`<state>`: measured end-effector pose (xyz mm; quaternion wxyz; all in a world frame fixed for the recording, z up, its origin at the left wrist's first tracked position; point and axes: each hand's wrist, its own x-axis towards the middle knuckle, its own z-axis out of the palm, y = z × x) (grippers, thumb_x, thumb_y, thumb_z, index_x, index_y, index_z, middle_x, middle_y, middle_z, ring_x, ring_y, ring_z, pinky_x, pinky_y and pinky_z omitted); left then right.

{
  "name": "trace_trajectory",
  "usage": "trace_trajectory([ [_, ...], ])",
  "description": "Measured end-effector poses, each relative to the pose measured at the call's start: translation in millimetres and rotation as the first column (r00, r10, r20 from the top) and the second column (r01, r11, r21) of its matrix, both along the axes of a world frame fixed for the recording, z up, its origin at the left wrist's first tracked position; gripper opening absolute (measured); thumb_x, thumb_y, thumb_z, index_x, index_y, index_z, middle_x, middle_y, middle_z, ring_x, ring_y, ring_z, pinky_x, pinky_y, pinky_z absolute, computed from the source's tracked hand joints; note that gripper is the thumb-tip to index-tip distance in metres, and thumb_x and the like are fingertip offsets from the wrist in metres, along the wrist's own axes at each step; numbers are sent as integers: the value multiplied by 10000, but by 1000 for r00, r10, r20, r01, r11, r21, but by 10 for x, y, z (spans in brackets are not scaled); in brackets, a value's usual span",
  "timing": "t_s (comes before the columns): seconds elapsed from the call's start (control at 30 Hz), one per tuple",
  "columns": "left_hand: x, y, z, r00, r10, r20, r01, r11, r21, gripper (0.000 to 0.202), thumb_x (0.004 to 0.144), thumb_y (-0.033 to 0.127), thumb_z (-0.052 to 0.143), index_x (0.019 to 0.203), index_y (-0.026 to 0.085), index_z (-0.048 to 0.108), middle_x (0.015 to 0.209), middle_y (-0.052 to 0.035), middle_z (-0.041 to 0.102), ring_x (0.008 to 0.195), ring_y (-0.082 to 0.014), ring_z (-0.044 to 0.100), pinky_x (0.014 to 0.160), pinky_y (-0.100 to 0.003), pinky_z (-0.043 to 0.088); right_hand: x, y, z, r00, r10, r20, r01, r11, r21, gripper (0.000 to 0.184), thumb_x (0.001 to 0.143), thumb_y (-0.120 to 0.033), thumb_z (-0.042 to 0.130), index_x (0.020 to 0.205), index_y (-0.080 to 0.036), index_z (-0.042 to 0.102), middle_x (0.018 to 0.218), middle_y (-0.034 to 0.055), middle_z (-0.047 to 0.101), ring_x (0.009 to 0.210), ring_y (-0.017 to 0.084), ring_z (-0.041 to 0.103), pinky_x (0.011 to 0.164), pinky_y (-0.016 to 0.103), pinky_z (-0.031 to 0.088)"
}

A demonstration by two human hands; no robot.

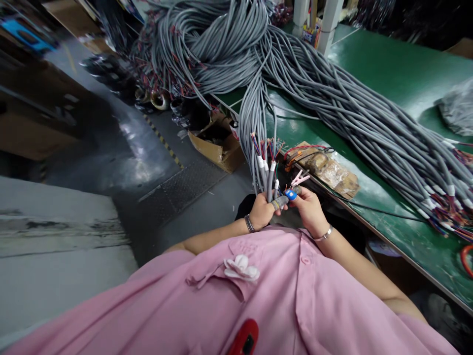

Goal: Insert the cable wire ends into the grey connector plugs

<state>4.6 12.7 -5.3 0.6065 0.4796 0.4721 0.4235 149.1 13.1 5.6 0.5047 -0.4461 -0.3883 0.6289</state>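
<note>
My left hand [261,212] is closed around several grey cables [272,175]. Their upper ends have white bands and fanned-out coloured wires. Close beside it, my right hand [310,211] pinches a small blue piece with a pale spot [290,195]; its exact kind I cannot make out. Grey coverings wrap a finger or thumb on each hand. Just above my right fingers is a pink clip [300,178], beside the bench edge. Part of the wires between my hands is hidden by my fingers.
A thick heap of grey cables [221,44] hangs over the corner of the green bench [369,69], and a long bundle runs right along it. On the bench edge lies a taped brown block [332,172]. An open cardboard box [218,148] stands on the floor below.
</note>
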Motion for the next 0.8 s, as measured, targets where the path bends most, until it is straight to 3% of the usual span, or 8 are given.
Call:
trace_trajectory([
  [0.57, 21, 2, 6, 999, 40, -25, -41, 999, -19, 335, 741, 449, 695, 637, 141, 614, 588, -26, 645, 429, -75, 476, 460, -225, 375, 54, -20, -85, 993, -59, 100, 57, 998, 23, 302, 692, -481, 755, 691, -204, 636, 598, -13, 613, 556, 126, 514, 541, 260, 427],
  [0.8, -13, 34, 43, 997, 40, 58, -37, 998, -49, 302, 717, 403, 732, 652, 134, 611, 555, -17, 630, 387, -61, 443, 406, -210, 324, 210, -11, -185, 1000, -11, -8, 10, 999, -48, 325, 729, -510, 724, 782, -196, 661, 714, -5, 634, 584, 102, 520, 579, 241, 459],
])
